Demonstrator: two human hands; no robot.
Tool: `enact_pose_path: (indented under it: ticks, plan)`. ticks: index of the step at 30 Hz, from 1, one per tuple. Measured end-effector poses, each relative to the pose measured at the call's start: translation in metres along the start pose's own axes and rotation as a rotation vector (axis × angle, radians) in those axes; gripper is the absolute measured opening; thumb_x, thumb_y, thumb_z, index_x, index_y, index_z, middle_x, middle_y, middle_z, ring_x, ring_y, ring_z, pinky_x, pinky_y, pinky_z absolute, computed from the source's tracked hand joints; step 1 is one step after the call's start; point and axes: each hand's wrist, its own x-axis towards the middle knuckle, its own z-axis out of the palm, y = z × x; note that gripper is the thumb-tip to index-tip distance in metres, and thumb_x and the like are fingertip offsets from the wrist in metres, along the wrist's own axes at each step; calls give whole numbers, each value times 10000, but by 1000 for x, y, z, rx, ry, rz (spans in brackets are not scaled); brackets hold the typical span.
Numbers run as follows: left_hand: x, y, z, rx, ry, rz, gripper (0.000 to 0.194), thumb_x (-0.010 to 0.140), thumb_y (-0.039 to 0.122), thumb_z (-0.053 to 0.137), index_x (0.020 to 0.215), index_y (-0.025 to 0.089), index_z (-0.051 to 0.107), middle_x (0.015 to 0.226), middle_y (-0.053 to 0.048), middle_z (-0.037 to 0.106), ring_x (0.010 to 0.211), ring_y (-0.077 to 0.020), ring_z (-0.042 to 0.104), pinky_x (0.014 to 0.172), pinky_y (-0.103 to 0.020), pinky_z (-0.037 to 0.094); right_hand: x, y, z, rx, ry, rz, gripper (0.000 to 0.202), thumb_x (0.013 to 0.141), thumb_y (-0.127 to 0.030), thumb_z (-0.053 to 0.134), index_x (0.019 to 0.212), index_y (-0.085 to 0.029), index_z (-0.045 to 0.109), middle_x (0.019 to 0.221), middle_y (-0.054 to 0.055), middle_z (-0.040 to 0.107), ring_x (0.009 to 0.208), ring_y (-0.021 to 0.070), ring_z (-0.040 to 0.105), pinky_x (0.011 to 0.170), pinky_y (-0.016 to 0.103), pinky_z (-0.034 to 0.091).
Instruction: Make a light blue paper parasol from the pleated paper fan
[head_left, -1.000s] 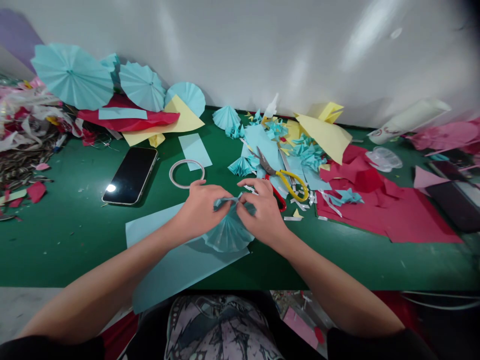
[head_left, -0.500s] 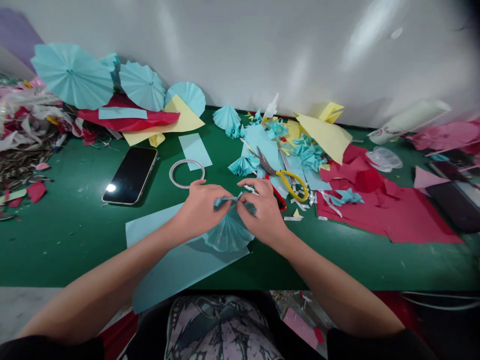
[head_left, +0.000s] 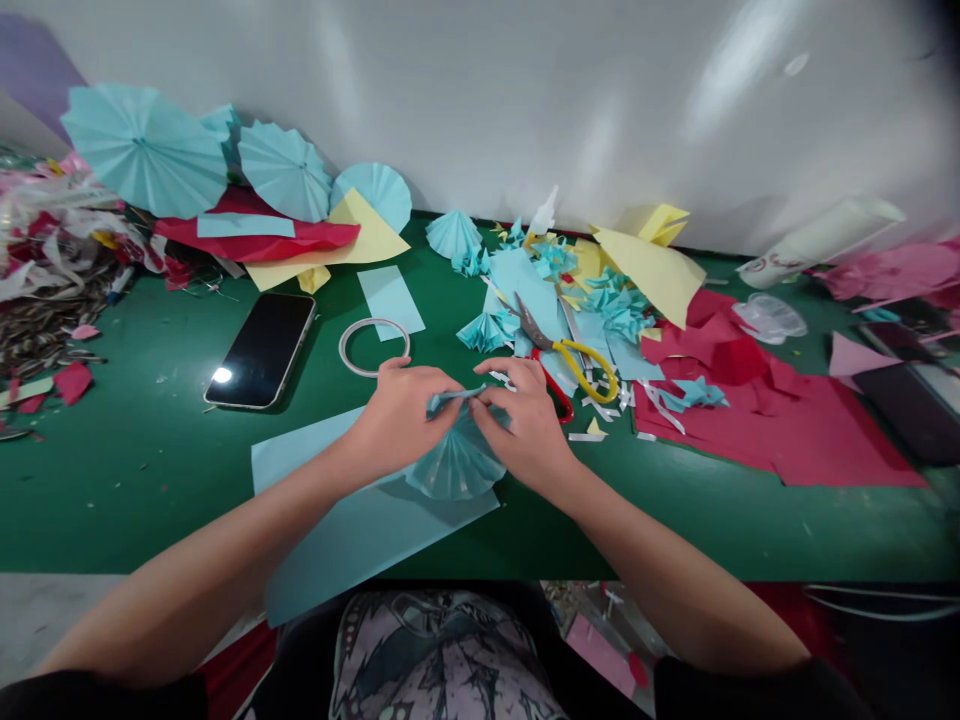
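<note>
A pleated light-blue paper fan (head_left: 456,464) is held between my two hands, its folds spreading down towards me. My left hand (head_left: 409,408) pinches the upper left of the pleated paper. On the upper right, my right hand (head_left: 521,420) grips it between thumb and fingers. The fingertips hide part of the paper's top edge. Beneath the fan lies a flat light-blue paper sheet (head_left: 360,540). A roll of white tape (head_left: 343,350) sits just beyond my left hand. Scissors with yellow and red handles (head_left: 600,352) lie beyond my right hand.
A phone (head_left: 262,350) lies on the green table (head_left: 165,490) at left. Round pleated blue papers (head_left: 146,150) lean on the wall behind. Blue folded scraps (head_left: 615,305) and a white-tipped glue bottle (head_left: 545,212) stand at the back. Red paper (head_left: 817,440) lies at right.
Both hands stay almost in place on the pleated paper. Its top edge has shifted slightly between my fingertips, and the fan's lower edge has risen a little.
</note>
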Motion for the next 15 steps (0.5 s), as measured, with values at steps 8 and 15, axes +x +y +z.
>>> enact_pose_path:
  ticks: [8,15]
  plan:
    - [-1,1,2,41,-29,13,176,797,185,479,784,201,654,810,-13,698,770,-175,629,927,-470,333,0,-2,1,1,-17,5,231,792,-179,482,583,-200,578,1036,80,563,1004,247,446,881,471,394]
    - [-3,-1,3,87,-62,60,212,834,207,429,797,199,637,829,-8,688,825,-180,620,956,-474,280,-1,-2,3,0,-18,3,225,767,-157,488,553,-191,547,1040,88,568,1005,246,441,867,446,399]
